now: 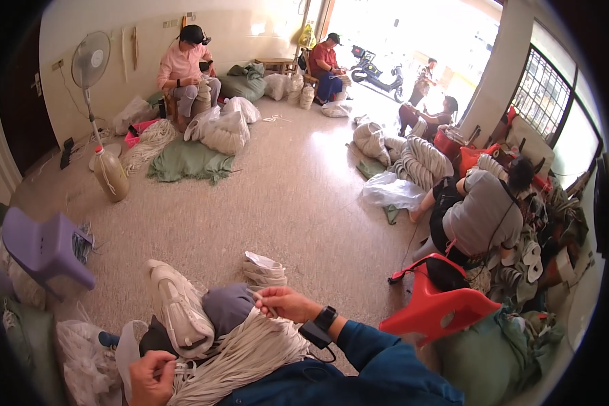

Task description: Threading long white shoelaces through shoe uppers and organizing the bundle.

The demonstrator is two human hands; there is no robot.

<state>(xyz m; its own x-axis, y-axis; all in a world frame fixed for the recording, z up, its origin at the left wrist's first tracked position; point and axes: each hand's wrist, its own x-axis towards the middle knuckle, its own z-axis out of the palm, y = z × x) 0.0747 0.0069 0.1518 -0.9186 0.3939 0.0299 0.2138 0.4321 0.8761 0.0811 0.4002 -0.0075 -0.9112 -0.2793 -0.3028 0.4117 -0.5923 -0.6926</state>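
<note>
A thick bundle of off-white shoelaces (271, 342) lies across my lap. Above it, my right hand (287, 303) is closed in a pinch on a short pale strip that looks like a shoelace. My left hand (153, 379) is at the lower left, thumb and fingers pinched together at the edge of a white shoe upper (185, 369), which is partly hidden by the hand and the laces. Between and beyond my hands a stack of nested white shoe uppers (176, 304) leans beside a grey cloth-like piece (230, 308).
More stacked uppers (264, 269) stand on the floor ahead. A purple stool (44, 247) is at left, a red chair (440, 298) at right. Near the chair sits a person in grey (484, 210); others work farther back. A fan (91, 61) and filled sacks (227, 132) stand farther away.
</note>
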